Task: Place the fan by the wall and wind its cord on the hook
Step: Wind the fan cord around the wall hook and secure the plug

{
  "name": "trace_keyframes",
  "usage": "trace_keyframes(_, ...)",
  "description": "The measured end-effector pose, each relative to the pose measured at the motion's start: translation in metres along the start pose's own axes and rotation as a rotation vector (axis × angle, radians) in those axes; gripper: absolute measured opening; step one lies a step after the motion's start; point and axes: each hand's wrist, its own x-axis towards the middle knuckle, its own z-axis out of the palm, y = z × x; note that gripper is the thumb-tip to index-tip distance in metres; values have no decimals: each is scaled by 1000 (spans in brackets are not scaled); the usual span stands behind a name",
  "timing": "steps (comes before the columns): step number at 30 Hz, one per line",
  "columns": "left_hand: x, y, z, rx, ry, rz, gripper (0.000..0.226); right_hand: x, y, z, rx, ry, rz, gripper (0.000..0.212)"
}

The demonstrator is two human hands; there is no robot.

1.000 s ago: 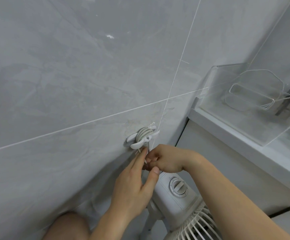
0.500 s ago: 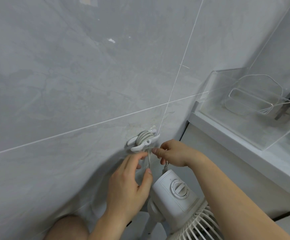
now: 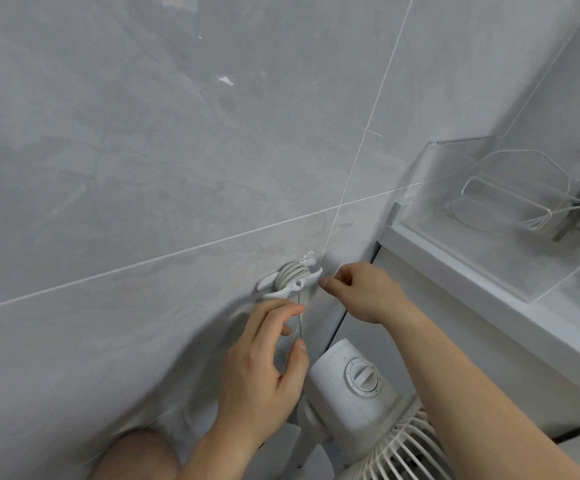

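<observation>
A white hook [image 3: 283, 284] is fixed to the grey tiled wall, with several turns of the grey cord [image 3: 290, 271] wound around it. A strand of cord hangs down from the hook. My left hand [image 3: 264, 372] is below the hook, thumb and forefinger pinching that strand. My right hand [image 3: 363, 292] is just right of the hook, fingers curled, fingertips touching the hook's right arm. The white fan [image 3: 357, 382] stands against the wall beneath my hands; its control box with a round dial and part of the grille show.
A white ledge [image 3: 489, 306] runs along the right, carrying a clear acrylic box [image 3: 510, 216] with white cables beside it. My knee [image 3: 136, 455] is at the bottom left, close to the wall.
My hands have separated. The right hand rose and moved right to the hook's end. The left hand dropped lower along the hanging strand. The view shifted down slightly.
</observation>
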Motion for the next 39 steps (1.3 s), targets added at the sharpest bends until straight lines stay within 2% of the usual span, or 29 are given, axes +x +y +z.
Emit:
trace_keyframes(2,0,0,1,2,-7,-1,38,-2,-2,-3,7,71,17,48)
trace_keyframes(9,-1,-1,2,-2,-23,-13,38,-7,-11,-5,147,244,3,47)
trace_keyframes(15,-1,-2,3,2,-34,-12,37,-12,-21,-12,443,325,-81,46)
trace_keyframes(23,0,-1,4,7,-25,-6,40,-29,-35,-15,592,256,-178,47)
trace_keyframes(28,0,0,3,-6,-33,0,40,-36,-40,-19,720,97,-210,47)
trace_keyframes(36,-1,11,2,-125,28,-8,33,-45,-46,-23,751,-120,-263,35)
trace_keyframes(39,1,16,0,-188,43,-7,37,-46,-46,-22,751,-133,-306,39)
